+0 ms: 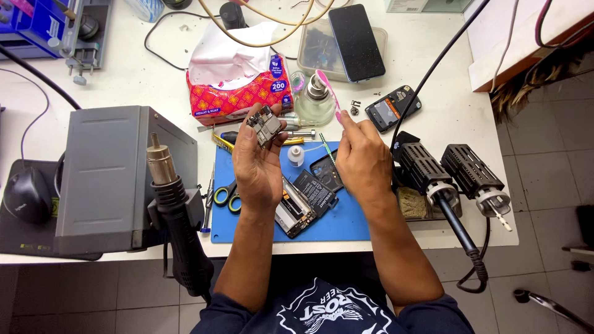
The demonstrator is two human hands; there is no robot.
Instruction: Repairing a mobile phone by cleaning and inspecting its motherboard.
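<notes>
My left hand (257, 164) holds a small phone circuit board (265, 124) up between thumb and fingers, above the blue work mat (346, 222). My right hand (362, 154) grips a pink toothbrush (326, 86), bristle end up and tilted toward the board but apart from it. Below my hands an opened phone body (296, 213) with its black battery (315, 192) lies on the mat.
A grey hot-air station (105, 173) with its nozzle handle (176, 210) stands at left. Soldering iron holders (451, 173) sit at right. Behind are a tissue pack (238, 74), a glass dispenser bottle (314, 102), a black phone (356, 42) on a plastic box, scissors (226, 195) and a mouse (28, 195).
</notes>
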